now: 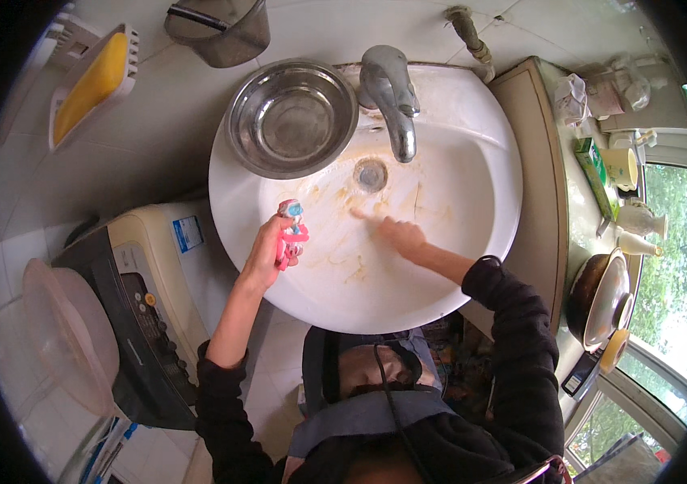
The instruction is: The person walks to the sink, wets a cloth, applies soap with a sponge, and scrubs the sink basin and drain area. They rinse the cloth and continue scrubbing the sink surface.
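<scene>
My left hand holds a small pink and white toy figure with a light blue visor, over the left part of a white ceramic washbasin. Above the basin's middle, my right hand is blurred, its index finger stretched out and the other fingers curled; I see nothing in it. The fingertip is close to the bowl's surface; whether it touches cannot be told. Yellowish-brown smears streak the bowl around the metal drain. A chrome single-lever faucet stands at the back, with no water visible from its spout.
A stainless steel bowl rests on the basin's back left. A yellow soap bar sits in a wall dish. At left, a washing machine carries a pink plastic basin. The right counter holds cups, bottles and a pot.
</scene>
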The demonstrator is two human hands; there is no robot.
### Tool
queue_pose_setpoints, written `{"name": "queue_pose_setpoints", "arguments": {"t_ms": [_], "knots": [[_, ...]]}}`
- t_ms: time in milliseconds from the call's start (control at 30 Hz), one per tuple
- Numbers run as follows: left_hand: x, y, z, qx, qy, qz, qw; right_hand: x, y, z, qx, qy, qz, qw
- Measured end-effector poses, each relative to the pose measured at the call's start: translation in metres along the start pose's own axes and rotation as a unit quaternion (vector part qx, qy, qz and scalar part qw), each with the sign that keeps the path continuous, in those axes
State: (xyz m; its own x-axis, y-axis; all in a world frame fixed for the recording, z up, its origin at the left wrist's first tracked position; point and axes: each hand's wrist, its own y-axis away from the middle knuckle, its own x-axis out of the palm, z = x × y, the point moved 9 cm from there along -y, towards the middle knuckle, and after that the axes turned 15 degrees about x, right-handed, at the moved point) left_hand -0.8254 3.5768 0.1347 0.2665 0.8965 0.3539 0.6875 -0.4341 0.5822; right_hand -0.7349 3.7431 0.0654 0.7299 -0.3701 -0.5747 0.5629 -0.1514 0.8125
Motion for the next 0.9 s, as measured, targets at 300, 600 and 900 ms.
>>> {"name": "queue_pose_setpoints", "arguments": {"t_ms": [300, 600, 900], "knots": [[0.011, 0.005, 0.001, 0.013, -0.024, 0.011, 1.000, 0.040, 0.031, 0.007, -0.142, -0.004, -0.017, 0.990], [0.021, 0.005, 0.008, -0.002, -0.021, 0.024, 0.999, 0.030, 0.064, -0.020, -0.063, 0.147, 0.059, 0.985], [0.026, 0.008, 0.016, -0.009, -0.027, 0.035, 0.999, 0.031, 0.100, -0.010, -0.155, 0.123, 0.012, 0.980]]}}
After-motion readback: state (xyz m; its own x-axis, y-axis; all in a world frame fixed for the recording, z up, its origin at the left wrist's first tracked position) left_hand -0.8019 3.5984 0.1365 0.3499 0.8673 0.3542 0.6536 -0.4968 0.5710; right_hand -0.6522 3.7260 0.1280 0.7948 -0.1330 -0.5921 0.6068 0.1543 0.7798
